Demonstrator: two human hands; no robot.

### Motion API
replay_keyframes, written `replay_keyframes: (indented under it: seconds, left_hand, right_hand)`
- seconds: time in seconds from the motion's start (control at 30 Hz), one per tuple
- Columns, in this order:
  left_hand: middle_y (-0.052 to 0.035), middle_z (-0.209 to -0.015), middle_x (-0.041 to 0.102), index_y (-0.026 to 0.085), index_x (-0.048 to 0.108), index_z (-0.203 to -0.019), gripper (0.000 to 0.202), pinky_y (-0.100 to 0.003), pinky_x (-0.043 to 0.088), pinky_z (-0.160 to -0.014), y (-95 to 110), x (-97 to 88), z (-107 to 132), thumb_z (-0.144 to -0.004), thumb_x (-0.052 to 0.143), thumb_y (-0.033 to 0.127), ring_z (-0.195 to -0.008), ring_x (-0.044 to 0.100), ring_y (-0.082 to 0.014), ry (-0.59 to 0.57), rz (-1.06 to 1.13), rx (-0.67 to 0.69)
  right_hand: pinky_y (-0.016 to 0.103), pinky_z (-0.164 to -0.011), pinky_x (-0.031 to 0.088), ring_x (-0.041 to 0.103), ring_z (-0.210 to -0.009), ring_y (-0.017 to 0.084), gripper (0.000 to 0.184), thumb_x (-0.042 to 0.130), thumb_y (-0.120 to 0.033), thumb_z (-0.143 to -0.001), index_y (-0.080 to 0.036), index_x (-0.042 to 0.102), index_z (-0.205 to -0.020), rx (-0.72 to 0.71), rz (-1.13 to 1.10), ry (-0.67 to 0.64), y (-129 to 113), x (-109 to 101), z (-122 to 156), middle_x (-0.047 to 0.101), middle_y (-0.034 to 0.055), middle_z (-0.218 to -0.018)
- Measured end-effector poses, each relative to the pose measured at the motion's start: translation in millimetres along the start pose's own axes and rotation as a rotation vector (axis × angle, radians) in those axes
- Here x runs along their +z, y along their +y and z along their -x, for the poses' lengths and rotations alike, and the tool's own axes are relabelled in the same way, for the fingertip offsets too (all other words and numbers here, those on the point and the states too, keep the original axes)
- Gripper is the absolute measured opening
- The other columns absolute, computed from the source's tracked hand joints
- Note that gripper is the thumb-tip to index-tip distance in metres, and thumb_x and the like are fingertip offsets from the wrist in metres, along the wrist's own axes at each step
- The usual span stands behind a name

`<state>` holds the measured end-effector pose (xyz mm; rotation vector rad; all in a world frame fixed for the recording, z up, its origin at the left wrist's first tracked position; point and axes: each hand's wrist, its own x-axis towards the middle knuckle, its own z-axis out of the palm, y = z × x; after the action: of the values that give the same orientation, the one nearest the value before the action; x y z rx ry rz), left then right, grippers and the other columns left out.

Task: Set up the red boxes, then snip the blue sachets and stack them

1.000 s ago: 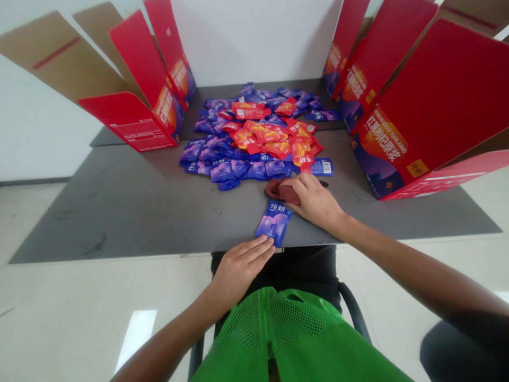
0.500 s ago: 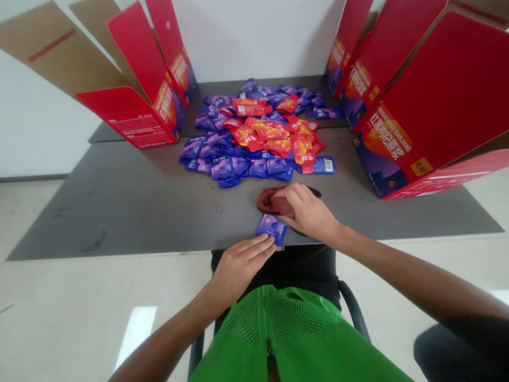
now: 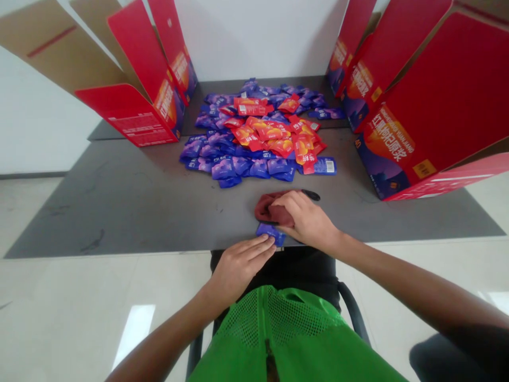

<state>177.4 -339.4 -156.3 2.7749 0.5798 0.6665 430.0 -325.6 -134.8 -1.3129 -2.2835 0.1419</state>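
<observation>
**Left hand** (image 3: 242, 267): fingers lying flat, tips resting on blue sachet (image 3: 270, 232) at near edge of tabletop (image 3: 119, 207), lower centre; apparently steadying it.
**Right hand** (image 3: 307, 223): curling over dark red cloth (image 3: 271, 209), pressing it down just above sachet, apparently keeping it from shifting.
**Hands:** apart, close together, not joined on one thing.
**Nearby:** black strip (image 3: 310, 194) lying beyond right hand.
**Upper centre:** blue-and-red sachet pile (image 3: 254, 135) lying clear of hands.
**Both sides:** red cartons (image 3: 433, 101) standing open, flanking pile.

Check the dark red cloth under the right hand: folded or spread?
Bunched, not spread: the dark red cloth forms a rumpled lump under the right hand.
</observation>
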Motion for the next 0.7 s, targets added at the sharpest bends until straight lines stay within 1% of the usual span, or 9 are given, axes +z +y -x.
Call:
replay_keyframes:
  seconds: [0.1,0.17,0.27,0.33,0.4,0.47,0.53,0.6,0.7]
  left_hand:
    - [-0.0079,-0.141,0.068,0.015,0.068,-0.133,0.031,-0.043,0.059,-0.108,-1,-0.2,1,-0.104,0.055,0.013,-0.132,0.065,-0.0225,0.002,0.015,0.002]
    - [-0.0075,-0.14,0.069,0.015,0.068,-0.133,0.031,-0.043,0.06,-0.108,-1,0.3,1,-0.105,0.055,0.013,-0.132,0.065,-0.0223,0.009,0.014,-0.002]
    - [-0.0073,-0.14,0.069,0.015,0.068,-0.132,0.031,-0.042,0.059,-0.108,-1,1.0,1,-0.105,0.054,0.014,-0.131,0.066,-0.0222,0.023,0.009,0.004]
    - [-0.0072,-0.133,0.074,0.015,0.07,-0.128,0.028,-0.041,0.061,-0.104,0,0.9,0,-0.105,0.054,0.013,-0.123,0.071,-0.0226,0.032,-0.006,0.005]
    - [-0.0061,-0.117,0.079,0.016,0.074,-0.12,0.024,-0.042,0.065,-0.094,1,0.6,0,-0.104,0.056,0.015,-0.106,0.077,-0.023,0.027,-0.023,-0.008]
    - [-0.0056,-0.111,0.081,0.016,0.075,-0.116,0.022,-0.043,0.067,-0.089,1,0.5,0,-0.104,0.056,0.016,-0.099,0.078,-0.0234,0.022,-0.032,-0.018]
    - [-0.0072,-0.123,0.078,0.014,0.073,-0.122,0.025,-0.044,0.064,-0.097,1,0.7,0,-0.105,0.055,0.015,-0.112,0.075,-0.0242,0.015,-0.022,-0.008]
    - [-0.008,-0.136,0.071,0.014,0.069,-0.13,0.03,-0.043,0.06,-0.106,-1,1.1,0,-0.105,0.053,0.014,-0.126,0.068,-0.0233,0.008,-0.005,0.004]
    - [-0.0079,-0.141,0.069,0.014,0.067,-0.133,0.031,-0.042,0.059,-0.109,-3,0.9,1,-0.106,0.052,0.013,-0.131,0.065,-0.0222,-0.001,0.005,0.0]
  right_hand:
    - [0.05,-0.092,0.054,0.059,-0.108,0.033,0.034,0.069,-0.028,-0.093,-0.016,0.058,-0.123,0.059,0.152,0.016,34,-15,-17,0.064,0.0148,-0.116]
    - [0.05,-0.091,0.054,0.06,-0.107,0.034,0.031,0.067,-0.026,-0.094,-0.017,0.059,-0.123,0.089,0.206,0.021,39,-29,-26,0.064,0.0145,-0.115]
    - [0.048,-0.094,0.054,0.06,-0.11,0.031,0.034,0.066,-0.03,-0.096,-0.02,0.056,-0.127,0.052,0.104,0.117,13,-37,-25,0.064,0.0133,-0.12]
    - [0.046,-0.096,0.054,0.061,-0.111,0.029,0.037,0.066,-0.034,-0.097,-0.021,0.053,-0.129,-0.011,-0.013,0.131,-15,-31,-15,0.064,0.0122,-0.122]
    - [0.044,-0.093,0.056,0.061,-0.11,0.028,0.031,0.062,-0.033,-0.099,-0.023,0.054,-0.127,-0.044,-0.077,0.031,-35,-17,-3,0.065,0.0106,-0.12]
    - [0.044,-0.091,0.057,0.061,-0.11,0.028,0.028,0.061,-0.033,-0.1,-0.022,0.054,-0.125,-0.019,-0.104,-0.042,-40,-3,5,0.065,0.011,-0.118]
    - [0.046,-0.092,0.056,0.06,-0.112,0.03,0.033,0.064,-0.037,-0.098,-0.02,0.054,-0.124,0.015,-0.088,-0.046,-29,5,7,0.064,0.0127,-0.118]
    - [0.048,-0.095,0.055,0.059,-0.114,0.032,0.037,0.068,-0.037,-0.096,-0.019,0.054,-0.125,0.018,-0.035,-0.028,-9,5,1,0.063,0.0142,-0.119]
    - [0.049,-0.095,0.055,0.06,-0.11,0.032,0.036,0.069,-0.033,-0.094,-0.018,0.055,-0.124,0.037,0.071,0.022,20,-3,-12,0.063,0.0149,-0.119]
